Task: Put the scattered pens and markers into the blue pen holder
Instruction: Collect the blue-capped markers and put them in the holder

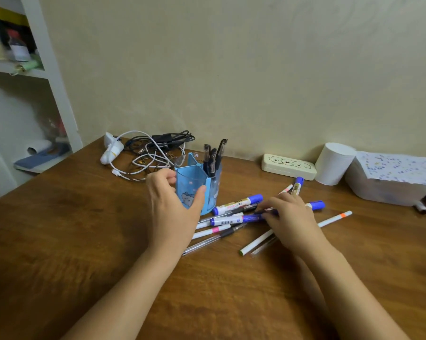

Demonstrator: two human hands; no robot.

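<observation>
Risk: left hand [175,207] only cups the blue pen holder [199,186] w/ a loose, released grip while right hand [289,217] pinches a blue-capped marker [236,219] from the bench [84,229] pile, so dragging neighbours could roll pens off or tip the holder.

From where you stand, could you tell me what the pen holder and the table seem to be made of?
The blue pen holder looks like translucent plastic: light passes through its thin, glossy walls. The table looks like brown wood or wood veneer, with visible grain and a soft sheen.
</observation>
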